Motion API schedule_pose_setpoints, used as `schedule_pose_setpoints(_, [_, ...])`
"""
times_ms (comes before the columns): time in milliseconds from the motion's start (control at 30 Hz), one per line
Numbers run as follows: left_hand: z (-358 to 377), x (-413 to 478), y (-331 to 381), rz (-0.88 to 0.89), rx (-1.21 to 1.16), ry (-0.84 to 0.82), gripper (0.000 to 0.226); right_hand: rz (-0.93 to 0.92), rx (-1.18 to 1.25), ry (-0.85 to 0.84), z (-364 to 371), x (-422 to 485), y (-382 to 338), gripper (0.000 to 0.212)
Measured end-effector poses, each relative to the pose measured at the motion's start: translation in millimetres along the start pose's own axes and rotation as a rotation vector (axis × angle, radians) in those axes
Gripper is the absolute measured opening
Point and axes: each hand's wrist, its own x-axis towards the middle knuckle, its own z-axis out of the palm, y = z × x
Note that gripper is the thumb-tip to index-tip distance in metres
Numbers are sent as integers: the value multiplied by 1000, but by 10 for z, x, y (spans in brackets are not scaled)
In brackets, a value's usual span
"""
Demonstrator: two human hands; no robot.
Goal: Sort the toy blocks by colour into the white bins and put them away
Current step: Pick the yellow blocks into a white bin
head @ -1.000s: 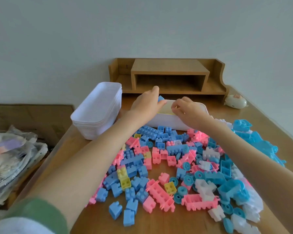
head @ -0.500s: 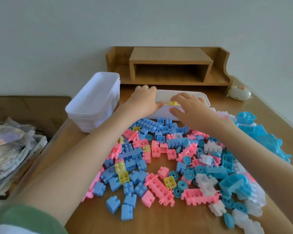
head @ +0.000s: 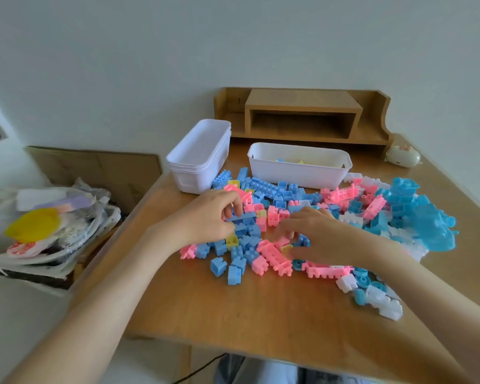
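- Two hands down in the block pile on the wooden bench (head: 261,314), palms facing down.
- Left hand (head: 205,220) at the pile's left edge, fingers (head: 234,202) curled narrow over blue blocks (head: 243,221); whether any block is actually gripped, cannot tell.
- Right hand (head: 320,235) low over the middle of the pile, fingers (head: 284,230) bent down among pink and blue pieces; thumb lying against a yellow block (head: 286,249); hold not clear, cannot tell.
- Long pink blocks (head: 275,257) just under and to the near side of the right fingers, touching the bench.
- Small yellow block (head: 232,241) just below the left fingers, wedged among blue ones.
- Loose blue blocks (head: 218,266) on the near side of both hands, a little apart from the heap.
- Larger light-blue pieces (head: 427,217) and white blocks (head: 383,303) out beyond the right wrist.
- Open white bin (head: 299,173) beyond the fingers, at the far edge of the pile, with a few yellow and blue pieces showing inside.
- Stack of nested white bins (head: 198,159) beyond the left fingers, just left of the open bin.
- Wooden shelf unit (head: 302,115) behind both bins, against the wall.
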Motion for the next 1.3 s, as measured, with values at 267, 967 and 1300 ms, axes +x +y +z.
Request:
schedule_pose_setpoints(267, [107,-220,-140,-17,230,-20,30,60,-68,21,106,-48,-198,35])
schedule_pose_setpoints(967, [96,95,-88,82,305,-61,21,188,93,103,-74,525,-148,23])
schedule_pose_setpoints(1300, [169,140,-154,76,293,-21,36,242,277,3,-135,411,-83,20])
